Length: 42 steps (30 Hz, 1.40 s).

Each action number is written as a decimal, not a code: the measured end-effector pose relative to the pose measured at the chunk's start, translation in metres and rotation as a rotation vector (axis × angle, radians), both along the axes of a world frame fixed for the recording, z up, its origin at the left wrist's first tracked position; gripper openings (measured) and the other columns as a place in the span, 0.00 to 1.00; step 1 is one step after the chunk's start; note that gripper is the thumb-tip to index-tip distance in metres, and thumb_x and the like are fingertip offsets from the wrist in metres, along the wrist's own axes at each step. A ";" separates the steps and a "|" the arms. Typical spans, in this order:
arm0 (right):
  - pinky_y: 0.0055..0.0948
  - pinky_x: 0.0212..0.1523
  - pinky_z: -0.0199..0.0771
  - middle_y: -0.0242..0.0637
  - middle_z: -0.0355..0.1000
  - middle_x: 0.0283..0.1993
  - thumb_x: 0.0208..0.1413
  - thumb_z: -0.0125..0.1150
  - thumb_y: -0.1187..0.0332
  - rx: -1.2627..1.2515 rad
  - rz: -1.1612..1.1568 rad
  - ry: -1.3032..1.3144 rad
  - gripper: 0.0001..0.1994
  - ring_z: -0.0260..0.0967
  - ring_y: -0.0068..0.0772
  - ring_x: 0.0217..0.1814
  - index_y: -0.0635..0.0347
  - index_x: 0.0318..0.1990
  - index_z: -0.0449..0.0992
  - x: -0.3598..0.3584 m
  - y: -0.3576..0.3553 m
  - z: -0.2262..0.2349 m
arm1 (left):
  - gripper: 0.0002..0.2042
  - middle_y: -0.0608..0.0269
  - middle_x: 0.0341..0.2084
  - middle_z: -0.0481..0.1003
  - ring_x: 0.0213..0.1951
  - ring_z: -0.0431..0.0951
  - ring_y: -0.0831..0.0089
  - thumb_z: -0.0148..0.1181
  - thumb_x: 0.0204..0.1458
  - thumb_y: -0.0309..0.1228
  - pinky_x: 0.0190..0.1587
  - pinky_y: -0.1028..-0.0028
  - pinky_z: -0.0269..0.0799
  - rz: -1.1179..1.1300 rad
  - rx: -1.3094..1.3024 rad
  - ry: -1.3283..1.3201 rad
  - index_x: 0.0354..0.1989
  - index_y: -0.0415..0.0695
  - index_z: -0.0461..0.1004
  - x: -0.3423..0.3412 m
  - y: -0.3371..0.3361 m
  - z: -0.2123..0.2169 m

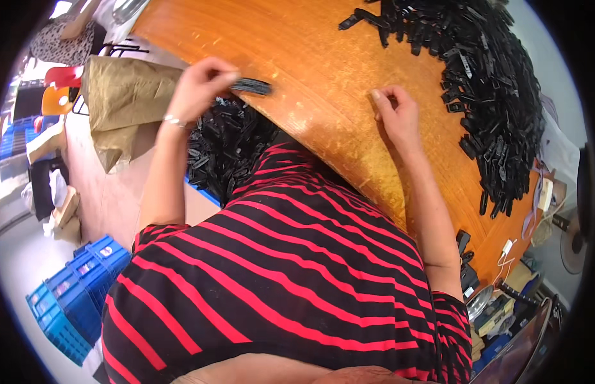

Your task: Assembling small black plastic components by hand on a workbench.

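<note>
My left hand (204,86) is above the table's near-left edge, its thumb and fingers pinching one end of a slim black plastic piece (252,86). The piece points right, over the wooden table top (297,77), and is slightly blurred. Below this hand a heap of similar black pieces (224,137) fills a container whose blue rim shows beside my lap. My right hand (398,118) hovers above the table with loosely bent fingers, a gap between them, and nothing visible in them.
A large pile of black pieces (486,83) covers the table's far right side. Brown wrapping (128,93) lies left of my left hand. Blue crates (83,288) stand on the floor at lower left. A white cable (504,256) lies at the table's right edge.
</note>
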State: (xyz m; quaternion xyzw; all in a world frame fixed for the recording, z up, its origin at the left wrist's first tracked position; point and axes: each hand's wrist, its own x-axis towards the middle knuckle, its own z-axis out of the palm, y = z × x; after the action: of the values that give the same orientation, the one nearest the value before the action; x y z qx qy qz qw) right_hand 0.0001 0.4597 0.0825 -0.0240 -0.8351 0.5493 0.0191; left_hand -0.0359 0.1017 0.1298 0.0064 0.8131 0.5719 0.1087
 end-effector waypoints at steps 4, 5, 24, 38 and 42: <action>0.21 0.22 0.62 0.28 0.68 0.22 0.57 0.61 0.65 0.064 -0.019 -0.040 0.10 0.62 0.16 0.20 0.65 0.34 0.74 -0.009 -0.002 0.008 | 0.05 0.70 0.26 0.74 0.29 0.72 0.82 0.63 0.51 0.27 0.35 0.80 0.69 0.141 -0.017 -0.093 0.34 0.39 0.75 0.018 -0.098 -0.009; 0.21 0.22 0.62 0.28 0.68 0.22 0.56 0.62 0.65 0.108 -0.026 -0.024 0.10 0.62 0.16 0.20 0.65 0.34 0.74 -0.009 -0.004 0.008 | 0.05 0.69 0.26 0.75 0.29 0.72 0.82 0.63 0.51 0.26 0.35 0.80 0.69 0.133 -0.150 -0.079 0.33 0.39 0.75 0.020 -0.110 -0.020; 0.33 0.31 0.69 0.39 0.68 0.34 0.53 0.60 0.71 0.786 -0.463 0.340 0.05 0.71 0.39 0.31 0.60 0.35 0.73 0.031 0.097 0.050 | 0.24 0.52 0.47 0.70 0.51 0.68 0.54 0.66 0.45 0.33 0.53 0.62 0.65 -0.128 -0.465 0.708 0.52 0.45 0.71 -0.112 0.200 -0.048; 0.37 0.39 0.72 0.43 0.72 0.37 0.50 0.62 0.72 0.718 -0.316 0.234 0.09 0.73 0.45 0.39 0.62 0.38 0.75 0.008 0.084 0.031 | 0.11 0.59 0.42 0.76 0.48 0.71 0.58 0.61 0.45 0.22 0.52 0.64 0.65 -0.450 -0.260 0.839 0.39 0.45 0.78 -0.068 0.196 -0.044; 0.35 0.37 0.73 0.41 0.73 0.36 0.50 0.62 0.72 0.690 -0.339 0.266 0.08 0.74 0.42 0.37 0.62 0.37 0.75 0.010 0.096 0.033 | 0.10 0.58 0.34 0.77 0.41 0.74 0.60 0.61 0.45 0.20 0.46 0.68 0.69 -0.370 -0.123 0.672 0.37 0.40 0.77 -0.073 0.191 -0.043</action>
State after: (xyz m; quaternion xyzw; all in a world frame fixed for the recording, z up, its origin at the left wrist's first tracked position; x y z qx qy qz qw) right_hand 0.0097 0.5559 0.1159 -0.0821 -0.9449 0.2240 0.2243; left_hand -0.1092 0.2929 0.0866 0.3334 0.8212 0.4590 -0.0622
